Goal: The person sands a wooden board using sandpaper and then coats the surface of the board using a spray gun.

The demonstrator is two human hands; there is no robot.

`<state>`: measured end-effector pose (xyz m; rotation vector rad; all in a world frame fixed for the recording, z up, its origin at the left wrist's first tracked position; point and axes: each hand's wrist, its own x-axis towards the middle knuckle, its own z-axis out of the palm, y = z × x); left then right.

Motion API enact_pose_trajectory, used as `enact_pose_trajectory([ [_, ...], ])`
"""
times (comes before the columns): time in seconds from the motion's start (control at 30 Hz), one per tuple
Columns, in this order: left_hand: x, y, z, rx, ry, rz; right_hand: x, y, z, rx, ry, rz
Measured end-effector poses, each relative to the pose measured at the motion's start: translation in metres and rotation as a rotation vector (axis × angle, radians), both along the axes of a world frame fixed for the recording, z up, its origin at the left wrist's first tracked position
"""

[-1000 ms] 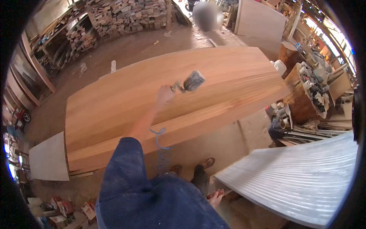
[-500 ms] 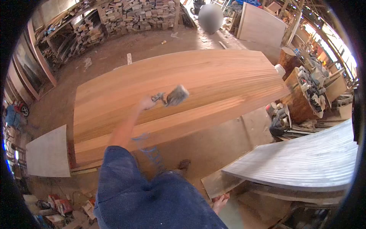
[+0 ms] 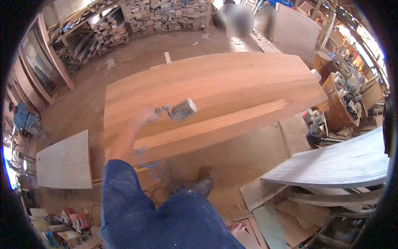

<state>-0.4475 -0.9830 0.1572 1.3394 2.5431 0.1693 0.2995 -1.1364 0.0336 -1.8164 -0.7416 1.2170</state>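
A spray gun (image 3: 182, 109) with a grey cup is above the large wooden panel (image 3: 215, 79), its handle gripped by my left hand (image 3: 146, 116). From near that hand a blue coiled hose (image 3: 145, 159) hangs down past the panel's front edge. Low in the view, beside my dark blue shirt, part of my right hand (image 3: 237, 228) shows near some wooden frame pieces (image 3: 251, 234); whether it holds anything is too small to tell.
A whitish ribbed panel (image 3: 336, 159) stands at the right. A pale board (image 3: 64, 162) lies left of the wooden panel. Cluttered cans (image 3: 315, 126) sit near its right end. Stacked wood (image 3: 166, 16) lines the back. A person in blue (image 3: 25, 118) is at the far left.
The spray gun and the hand holding it have moved left over the wooden panel. The view has shifted, and the person at the far left shows more fully. The lower hand is now less visible.
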Motion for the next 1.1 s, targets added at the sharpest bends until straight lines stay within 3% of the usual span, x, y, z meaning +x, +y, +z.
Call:
enact_pose_trajectory([
  [0.07, -0.085, -0.007, -0.084, 0.299, 0.026, 0.188, 0.015, -0.008, -0.028, 0.008, -0.027, 0.059],
  [0.2, -0.098, -0.068, -0.002, 0.06, 0.013, 0.413, 0.052, -0.007, -0.089, 0.048, -0.171, 0.159],
  [0.27, -0.095, -0.12, 0.012, -0.095, 0.05, 0.161, 0.037, 0.0, -0.089, 0.017, -0.316, 0.124],
  [0.3, -0.103, -0.141, 0.01, -0.104, 0.05, 0.176, 0.018, 0.002, -0.08, 0.011, -0.316, 0.141],
  [0.37, -0.128, -0.182, 0.012, 0.047, 0.147, 0.126, -0.027, 0.009, -0.064, 0.095, -0.07, 0.171],
  [0.4, -0.148, -0.191, 0.012, 0.046, 0.151, 0.145, -0.023, 0.016, -0.098, 0.096, -0.065, 0.19],
  [0.43, -0.171, -0.195, 0.013, 0.184, 0.059, 0.391, -0.021, 0.031, -0.128, 0.245, -0.42, 0.343],
  [0.47, -0.195, -0.2, 0.013, 0.32, -0.032, 0.637, -0.033, 0.037, -0.137, 0.313, -0.593, 0.441],
  [0.5, -0.222, -0.206, 0.016, 0.305, -0.032, 0.658, -0.046, 0.043, -0.145, 0.389, -0.774, 0.518],
  [0.6, -0.252, -0.257, 0.008, 0.219, -0.1, 0.793, -0.123, 0.092, -0.095, 0.279, -0.55, 0.574],
  [0.67, -0.247, -0.306, 0.005, 0.175, -0.354, 0.657, -0.18, 0.107, -0.074, 0.119, -0.202, 0.639],
  [0.73, -0.235, -0.378, -0.007, -0.024, -0.245, 0.378, -0.233, 0.106, -0.033, 0.085, -0.207, 0.71],
  [0.8, -0.226, -0.435, 0.022, -0.322, -0.345, 0.191, -0.264, 0.096, -0.005, 0.055, -0.209, 0.764],
  [0.87, -0.238, -0.484, 0.04, -0.583, -0.285, 0.163, -0.296, 0.09, 0.007, 0.063, -0.272, 0.783],
  [0.9, -0.25, -0.52, 0.037, -0.528, -0.175, 0.172, -0.306, 0.087, 0.018, 0.052, -0.278, 0.784],
  [0.97, -0.269, -0.547, 0.034, -0.468, -0.055, 0.163, -0.324, 0.088, 0.033, -0.215, -0.248, 0.753],
  [1.03, -0.293, -0.539, 0.044, -0.036, 0.112, 0.325, -0.29, 0.11, -0.019, -0.171, -0.282, 0.79],
  [1.07, -0.314, -0.528, 0.038, -0.036, 0.116, 0.288, -0.271, 0.116, -0.042, -0.127, -0.322, 0.834],
  [1.1, -0.335, -0.512, 0.024, 0.237, 0.07, 0.436, -0.269, 0.12, -0.049, -0.065, -0.074, 0.744],
])
